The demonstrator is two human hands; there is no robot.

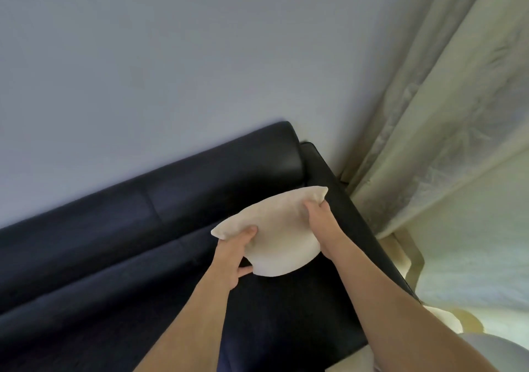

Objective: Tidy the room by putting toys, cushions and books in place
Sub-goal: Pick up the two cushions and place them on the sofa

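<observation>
Cream cushion [274,234] pinched at both ends by left hand [233,257] and right hand [319,217] fingers, beside sofa [114,257] armrest.

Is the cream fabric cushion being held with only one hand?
No, the left hand and right hand both grip the cream fabric cushion.

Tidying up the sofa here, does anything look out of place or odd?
Only the cushion: it isn't set down, both hands, left and right, grip its corners and hold it tilted over the sofa near the armrest. Nothing looks spilled or damaged.
</observation>
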